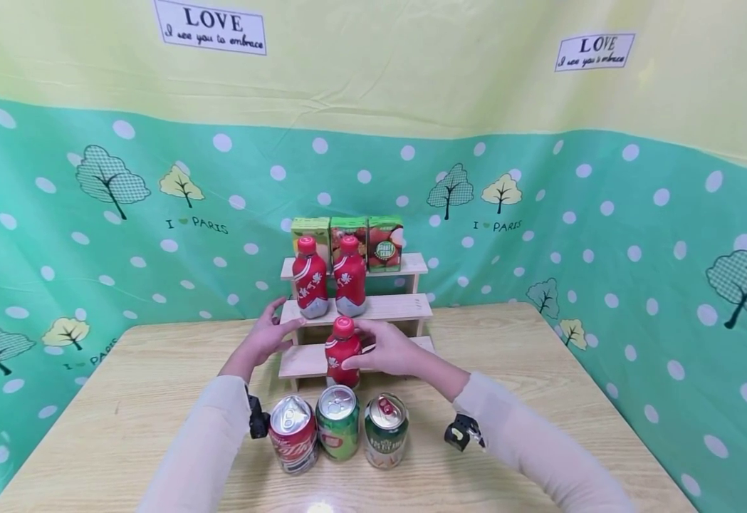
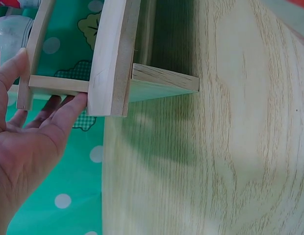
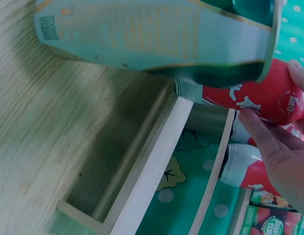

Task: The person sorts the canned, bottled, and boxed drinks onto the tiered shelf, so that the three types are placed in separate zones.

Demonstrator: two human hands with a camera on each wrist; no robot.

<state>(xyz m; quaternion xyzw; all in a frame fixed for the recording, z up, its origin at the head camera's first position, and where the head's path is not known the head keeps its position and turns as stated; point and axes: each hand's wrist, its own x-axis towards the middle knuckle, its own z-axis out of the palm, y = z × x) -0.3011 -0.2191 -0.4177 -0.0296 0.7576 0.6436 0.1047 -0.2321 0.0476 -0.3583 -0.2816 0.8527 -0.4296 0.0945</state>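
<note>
My right hand point(image 1: 394, 348) grips a red bottle point(image 1: 342, 356) by its upper part, thumb and fingers on either side. This bottle is at the lowest step of a three-step wooden stand point(image 1: 399, 306); a can hides its base in the head view, so I cannot tell if it rests there. At the stand's left end, my left hand point(image 1: 264, 336) holds the frame, thumb against the middle board and fingers behind the support point(image 2: 59, 84). Two more red bottles, a left one point(image 1: 310, 278) and a right one point(image 1: 350, 278), stand upright on the middle step.
Three green juice cartons point(image 1: 384, 246) line the top step. In front of the stand are a red can point(image 1: 294, 438), a green can point(image 1: 337, 425) and a dark green can point(image 1: 386, 434). A patterned curtain point(image 1: 360, 164) hangs behind the wooden table point(image 1: 488, 356).
</note>
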